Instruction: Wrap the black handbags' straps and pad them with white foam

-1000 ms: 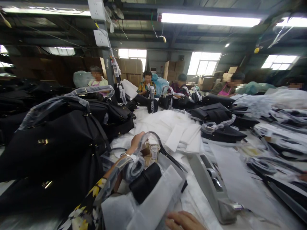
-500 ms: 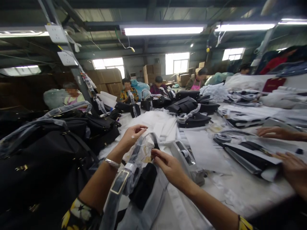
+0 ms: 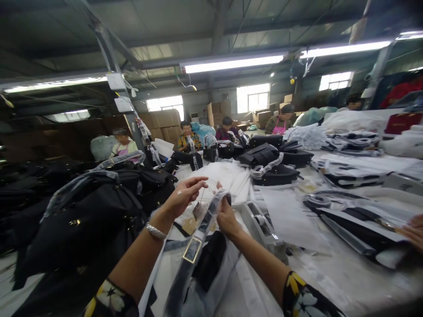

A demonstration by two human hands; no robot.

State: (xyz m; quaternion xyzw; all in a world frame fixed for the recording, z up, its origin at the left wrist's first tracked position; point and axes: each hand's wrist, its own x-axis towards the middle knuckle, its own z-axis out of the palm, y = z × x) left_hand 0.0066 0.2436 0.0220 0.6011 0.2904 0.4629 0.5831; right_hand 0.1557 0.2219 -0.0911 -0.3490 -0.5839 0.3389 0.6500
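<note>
My left hand (image 3: 183, 196) is raised over the white table (image 3: 333, 268), its fingers pinched on a thin string from which a small tag (image 3: 198, 209) hangs. My right hand (image 3: 226, 216) is closed around the plastic-wrapped black strap (image 3: 202, 229) of a handbag, near the strap's top. The strap has a square gold buckle (image 3: 192, 249) lower down. The black bag body (image 3: 210, 260) lies under my forearms, partly wrapped in white foam sheet.
A pile of black handbags (image 3: 89, 211) rises at my left. A grey tape dispenser (image 3: 261, 229) stands right of my hands. White foam sheets (image 3: 224, 176) lie ahead. Another person's hand (image 3: 415, 232) works on a bag at the right edge. Several people sit at the far end.
My view has tilted slightly. My hands have come closer together at the top of the strap, and my left hand now pinches the tag's string.
</note>
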